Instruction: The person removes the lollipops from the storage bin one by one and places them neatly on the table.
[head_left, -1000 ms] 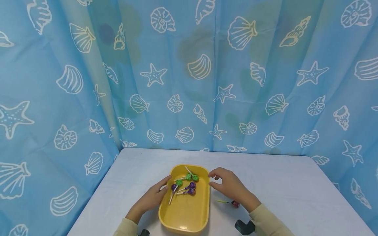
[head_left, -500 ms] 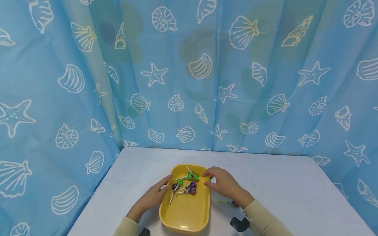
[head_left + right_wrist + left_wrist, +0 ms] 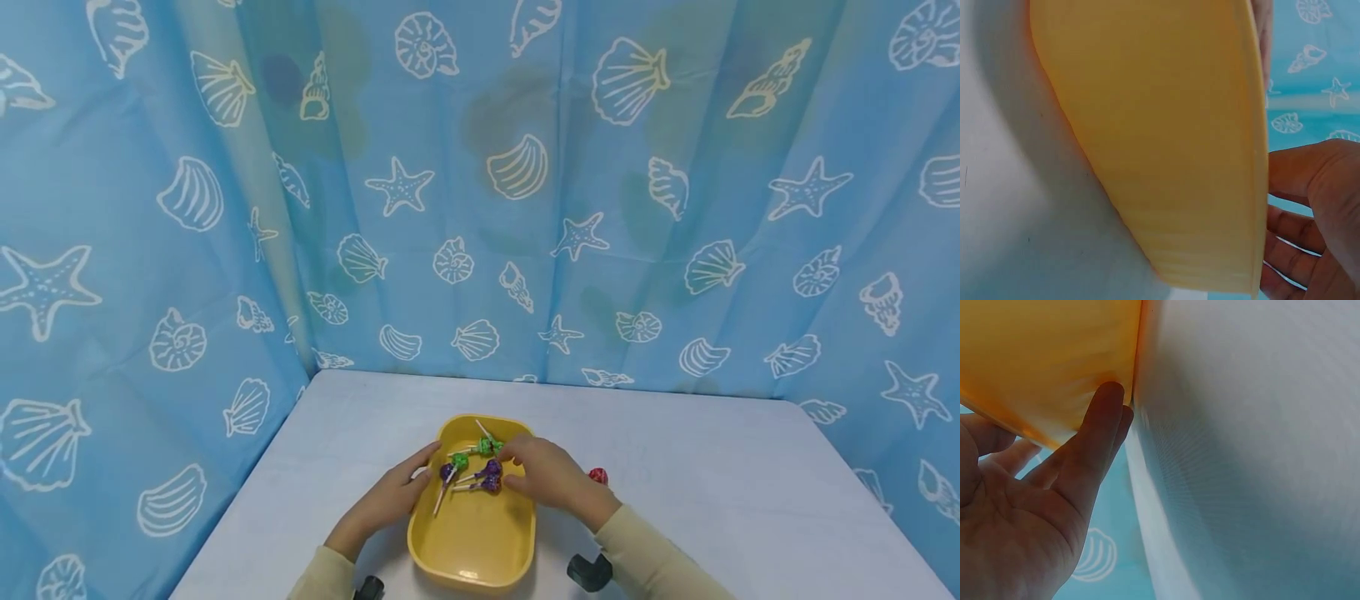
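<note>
A yellow tray [image 3: 472,542] holds several wrapped lollipops. Green lollipops [image 3: 459,461] lie toward its far end, with purple lollipops [image 3: 491,483] just below them. My left hand [image 3: 390,500] holds the tray's left side: thumb over the rim, lower fingers [image 3: 1102,409] flat on the outer wall in the left wrist view. My right hand [image 3: 551,475] reaches over the right rim, its loosely bent fingertips close beside the purple and green lollipops with nothing between them. Right-hand fingers [image 3: 1294,256] show past the rim in the right wrist view. A red lollipop [image 3: 597,476] lies beyond my right wrist, partly hidden.
A white-covered table [image 3: 712,483] lies under the tray. Blue curtains [image 3: 480,225] with shell and starfish prints rise along the back and sides. A dark wrist device [image 3: 590,573] sits below my right forearm, and another [image 3: 369,588] beside the left.
My right hand has moved left over the rim to the lollipops. Its forearm now covers the lollipop right of the tray, and a red one shows beyond the wrist. The left hand stays put.
</note>
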Motion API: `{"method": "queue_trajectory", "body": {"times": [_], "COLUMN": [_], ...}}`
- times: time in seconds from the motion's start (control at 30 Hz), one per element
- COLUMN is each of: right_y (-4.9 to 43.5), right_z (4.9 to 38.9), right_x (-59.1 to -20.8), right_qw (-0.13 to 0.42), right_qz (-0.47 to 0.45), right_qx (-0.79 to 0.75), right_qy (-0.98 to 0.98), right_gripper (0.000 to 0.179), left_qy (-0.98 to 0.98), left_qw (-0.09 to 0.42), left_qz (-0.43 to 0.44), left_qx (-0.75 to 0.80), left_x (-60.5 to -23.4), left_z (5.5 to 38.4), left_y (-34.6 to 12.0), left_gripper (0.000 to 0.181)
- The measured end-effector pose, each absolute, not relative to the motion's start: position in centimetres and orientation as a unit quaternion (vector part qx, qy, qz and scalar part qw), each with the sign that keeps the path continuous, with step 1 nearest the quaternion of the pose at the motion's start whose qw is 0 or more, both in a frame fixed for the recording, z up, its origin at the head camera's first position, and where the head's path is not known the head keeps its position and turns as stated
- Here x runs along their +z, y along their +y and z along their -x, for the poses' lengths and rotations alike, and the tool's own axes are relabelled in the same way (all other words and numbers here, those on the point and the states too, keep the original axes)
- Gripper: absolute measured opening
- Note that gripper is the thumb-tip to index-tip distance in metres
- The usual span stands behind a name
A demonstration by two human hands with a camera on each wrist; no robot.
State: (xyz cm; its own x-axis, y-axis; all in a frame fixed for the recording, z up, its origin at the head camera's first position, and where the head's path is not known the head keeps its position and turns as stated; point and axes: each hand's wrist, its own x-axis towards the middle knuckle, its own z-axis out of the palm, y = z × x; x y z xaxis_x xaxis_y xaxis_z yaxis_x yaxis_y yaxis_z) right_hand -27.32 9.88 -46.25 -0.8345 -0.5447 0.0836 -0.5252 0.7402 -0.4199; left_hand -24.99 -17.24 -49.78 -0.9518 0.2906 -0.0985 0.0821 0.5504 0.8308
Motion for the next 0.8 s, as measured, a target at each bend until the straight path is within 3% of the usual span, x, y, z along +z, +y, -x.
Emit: {"method": "queue_trajectory", "body": {"times": [0.3,0.8], "right_y": [8.0,6.3], "right_z": [27.3,27.7], "right_x": [-46.4,-47.4], "right_qw": [0.053,0.047], "right_qz": [0.267,0.25], "right_qx": [-0.188,-0.091], "right_qy": [0.944,0.963], "right_gripper": [0.022,0.024], "left_qy": [0.876,0.877], "left_qw": [0.11,0.112], "left_qz": [-0.109,-0.1], "left_qx": [0.456,0.456], "left_x": [-49.7,-49.8], "left_z": [24.9,25.1], "left_y": [-17.2,-17.2], "left_gripper": [0.051,0.05]}}
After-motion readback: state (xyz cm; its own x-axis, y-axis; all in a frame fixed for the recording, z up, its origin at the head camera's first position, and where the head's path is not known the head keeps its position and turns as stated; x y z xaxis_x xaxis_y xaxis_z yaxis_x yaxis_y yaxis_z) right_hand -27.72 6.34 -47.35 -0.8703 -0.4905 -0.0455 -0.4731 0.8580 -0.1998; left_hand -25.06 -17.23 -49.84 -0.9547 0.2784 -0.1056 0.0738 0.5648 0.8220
